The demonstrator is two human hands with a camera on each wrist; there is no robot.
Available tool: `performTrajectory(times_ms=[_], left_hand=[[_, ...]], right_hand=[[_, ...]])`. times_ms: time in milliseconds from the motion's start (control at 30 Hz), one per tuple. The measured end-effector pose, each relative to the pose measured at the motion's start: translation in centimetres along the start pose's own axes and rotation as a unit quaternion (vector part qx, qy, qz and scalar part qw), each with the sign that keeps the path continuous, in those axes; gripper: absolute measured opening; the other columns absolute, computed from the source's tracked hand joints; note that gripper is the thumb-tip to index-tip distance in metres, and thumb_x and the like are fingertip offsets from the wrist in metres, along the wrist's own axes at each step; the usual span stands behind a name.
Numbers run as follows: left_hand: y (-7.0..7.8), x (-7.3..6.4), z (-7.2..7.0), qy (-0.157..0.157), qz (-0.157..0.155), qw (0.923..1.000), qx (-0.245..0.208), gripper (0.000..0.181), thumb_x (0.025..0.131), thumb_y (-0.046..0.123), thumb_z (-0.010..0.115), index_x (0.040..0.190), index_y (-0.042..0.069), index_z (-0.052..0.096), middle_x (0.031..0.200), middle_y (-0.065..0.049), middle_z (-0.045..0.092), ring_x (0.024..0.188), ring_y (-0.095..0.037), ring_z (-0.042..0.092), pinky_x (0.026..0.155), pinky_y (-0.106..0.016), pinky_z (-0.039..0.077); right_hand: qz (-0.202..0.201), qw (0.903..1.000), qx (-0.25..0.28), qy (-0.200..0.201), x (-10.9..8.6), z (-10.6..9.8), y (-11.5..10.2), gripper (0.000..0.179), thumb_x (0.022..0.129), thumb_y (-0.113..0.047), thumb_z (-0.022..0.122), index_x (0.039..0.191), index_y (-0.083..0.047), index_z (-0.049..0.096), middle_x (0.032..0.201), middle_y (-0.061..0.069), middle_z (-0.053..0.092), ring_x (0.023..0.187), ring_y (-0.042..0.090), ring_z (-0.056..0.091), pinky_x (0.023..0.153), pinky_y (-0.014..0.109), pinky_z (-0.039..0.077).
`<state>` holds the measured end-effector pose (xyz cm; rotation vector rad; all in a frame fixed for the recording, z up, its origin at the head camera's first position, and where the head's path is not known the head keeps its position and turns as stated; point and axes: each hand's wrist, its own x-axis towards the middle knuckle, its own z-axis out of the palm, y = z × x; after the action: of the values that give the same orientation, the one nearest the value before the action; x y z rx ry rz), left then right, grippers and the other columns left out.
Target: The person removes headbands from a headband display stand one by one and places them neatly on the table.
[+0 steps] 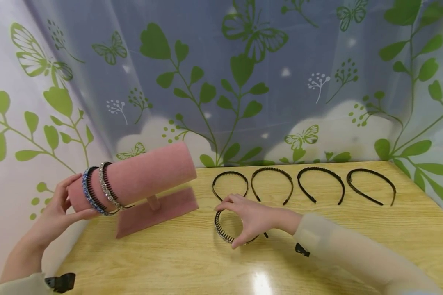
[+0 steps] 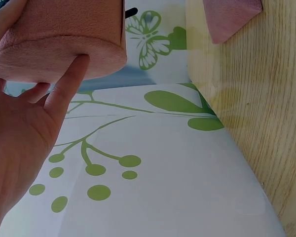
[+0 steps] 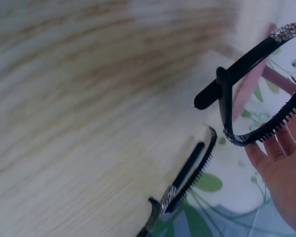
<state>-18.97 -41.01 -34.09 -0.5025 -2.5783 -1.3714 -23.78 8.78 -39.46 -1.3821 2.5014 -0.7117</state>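
At the left, a pink velvet headband display stand (image 1: 151, 166) has a padded roll on a post over a flat base (image 1: 181, 207). My left hand (image 1: 53, 219) grips the roll's left end; in the left wrist view its fingers spread around and under the round end face (image 2: 44, 61). A blue-jewelled headband (image 1: 90, 194) and a silver-jewelled headband (image 1: 106, 186) circle the roll near that hand. Low over the table, my right hand (image 1: 256, 217) holds a toothed black headband (image 1: 221, 231) with silver stones between thumb and fingers. Its tips cross in the right wrist view.
Behind the right hand, a row of dark headbands lies on the wooden table (image 1: 162, 262): one at left (image 1: 230, 173), one beside it (image 1: 272, 169), and others (image 1: 321, 168) further right (image 1: 373, 171). A printed curtain (image 1: 221, 102) hangs along the table's back edge.
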Motion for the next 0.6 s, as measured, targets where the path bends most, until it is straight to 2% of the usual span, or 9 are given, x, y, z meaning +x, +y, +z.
performTrajectory(times_ms=[167,333,600], left_hand=[[-0.1,0.0,0.0,-0.003,0.002,0.9997,-0.025,0.096,0.084,-0.017,0.064,0.154,0.028,0.017,0.135,0.011,0.032,0.112,0.004,0.041,0.076,-0.014,0.047],[-0.1,0.1,0.1,-0.002,0.008,0.9998,-0.018,0.096,0.083,-0.017,0.064,0.154,0.027,0.017,0.136,0.011,0.03,0.112,0.003,0.041,0.076,-0.013,0.046],[-0.2,0.0,0.1,-0.002,0.013,0.9997,-0.019,0.097,0.083,-0.018,0.064,0.154,0.027,0.017,0.135,0.012,0.032,0.112,0.004,0.042,0.076,-0.014,0.047]], right_hand=[[-0.014,0.9989,-0.023,-0.038,0.9,1.0,-0.1,0.092,0.068,-0.052,0.085,0.144,-0.019,0.044,0.13,-0.004,0.038,0.119,0.011,0.036,0.101,0.032,0.039],[-0.012,0.9958,-0.065,-0.063,1.7,1.9,0.2,0.092,0.067,-0.059,0.082,0.143,-0.022,0.045,0.13,-0.003,0.038,0.116,0.011,0.037,0.096,0.028,0.04],[-0.004,0.9921,-0.103,-0.071,2.1,2.9,0.2,0.09,0.068,-0.066,0.077,0.141,-0.025,0.047,0.128,-0.002,0.04,0.116,0.014,0.039,0.096,0.031,0.04]])
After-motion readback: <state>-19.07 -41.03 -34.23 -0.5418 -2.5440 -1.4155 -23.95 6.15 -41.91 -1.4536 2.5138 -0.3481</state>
